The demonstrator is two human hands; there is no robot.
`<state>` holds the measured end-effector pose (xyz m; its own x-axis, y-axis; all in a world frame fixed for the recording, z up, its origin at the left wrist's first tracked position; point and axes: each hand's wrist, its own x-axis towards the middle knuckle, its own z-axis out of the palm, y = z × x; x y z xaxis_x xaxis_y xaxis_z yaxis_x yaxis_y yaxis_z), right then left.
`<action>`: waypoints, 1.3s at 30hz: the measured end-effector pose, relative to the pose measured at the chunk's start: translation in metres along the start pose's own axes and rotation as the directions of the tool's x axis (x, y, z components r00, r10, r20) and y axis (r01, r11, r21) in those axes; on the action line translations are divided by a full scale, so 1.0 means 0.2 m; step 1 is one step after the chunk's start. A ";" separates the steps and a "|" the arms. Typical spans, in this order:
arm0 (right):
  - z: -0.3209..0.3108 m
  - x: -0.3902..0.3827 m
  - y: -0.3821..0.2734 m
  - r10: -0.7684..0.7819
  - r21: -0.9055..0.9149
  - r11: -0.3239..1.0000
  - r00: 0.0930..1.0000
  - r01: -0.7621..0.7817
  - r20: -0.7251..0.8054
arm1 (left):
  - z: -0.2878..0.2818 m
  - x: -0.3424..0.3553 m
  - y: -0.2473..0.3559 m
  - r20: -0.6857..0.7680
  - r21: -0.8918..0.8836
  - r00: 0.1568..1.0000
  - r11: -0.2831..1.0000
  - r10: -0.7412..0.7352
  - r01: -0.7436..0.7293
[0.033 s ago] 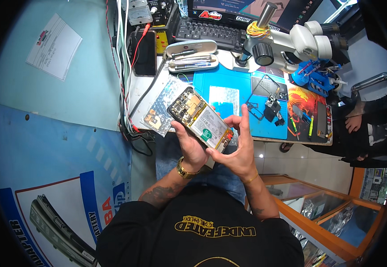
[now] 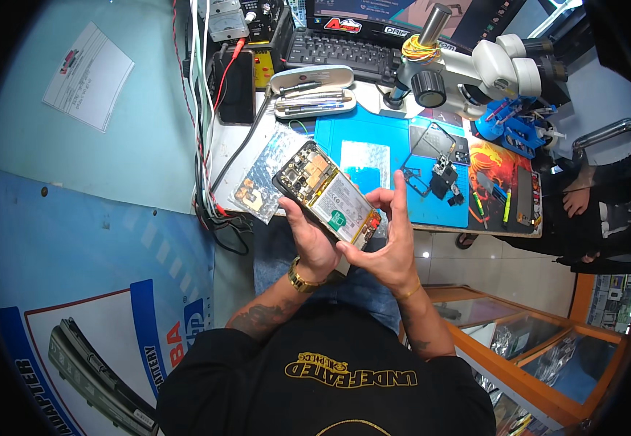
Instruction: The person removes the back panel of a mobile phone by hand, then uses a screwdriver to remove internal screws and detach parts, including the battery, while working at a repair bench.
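An opened smartphone [image 2: 339,205] is held tilted in front of me, its back cover off. Its circuit board [image 2: 311,174] shows at the upper left end, with a silver battery bearing a green mark in the middle. My left hand [image 2: 314,245] is closed around the phone's lower left edge, thumb along the side; its other fingers are hidden underneath. At the lower right end, my right hand [image 2: 390,254] grips the phone between thumb and bent fingers, while one finger points up. Beyond the phone lies a bubble-wrap sheet [image 2: 265,185].
A blue work mat [image 2: 442,211] holds a black phone frame and loose parts [image 2: 442,182]. Behind stand a microscope [image 2: 490,69], an open tool case [image 2: 315,103] and a keyboard [image 2: 341,54]. Cables [image 2: 203,138] hang at left. Another person's hand [image 2: 575,201] is at far right.
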<state>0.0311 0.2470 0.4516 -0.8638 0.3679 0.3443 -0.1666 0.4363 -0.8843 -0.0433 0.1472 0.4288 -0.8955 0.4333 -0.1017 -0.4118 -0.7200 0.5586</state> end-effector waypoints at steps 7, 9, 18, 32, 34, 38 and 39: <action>-0.01 0.00 0.01 -0.047 -0.049 0.998 0.998 0.045 -0.040 | 0.01 -0.02 0.02 0.085 0.007 0.995 0.999 -0.045 0.044; 0.00 0.00 0.01 -0.034 -0.026 0.999 0.999 0.033 -0.038 | -0.01 -0.01 0.02 0.095 0.025 0.995 0.999 -0.040 0.038; 0.00 0.02 -0.03 -0.025 -0.112 0.993 0.999 0.030 0.046 | 0.05 0.01 0.03 -0.031 0.087 0.997 0.994 0.072 -0.069; 0.04 -0.04 -0.04 -0.117 -0.156 0.982 0.993 0.111 -0.027 | -0.12 0.11 0.04 0.122 -0.186 0.989 0.977 -0.080 0.102; 0.01 -0.07 -0.05 -0.099 -0.092 0.991 0.993 0.093 -0.064 | -0.15 0.11 0.06 0.232 -0.191 0.965 0.967 -0.120 0.166; -0.34 -0.04 0.06 -0.084 -0.414 0.908 0.943 -0.061 -0.322 | -0.16 0.11 0.16 0.334 -0.163 0.936 0.970 -0.116 0.178; -0.47 -0.04 0.11 -0.133 -0.510 0.853 0.902 -0.106 -0.410 | -0.17 0.12 0.17 0.339 -0.150 0.933 0.972 -0.120 0.180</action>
<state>0.0787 0.3315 0.4590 -0.5624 0.6108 0.5574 0.1923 0.7522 -0.6302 -0.0847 0.1141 0.4172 -0.7288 0.6746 0.1173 -0.5867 -0.7036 0.4010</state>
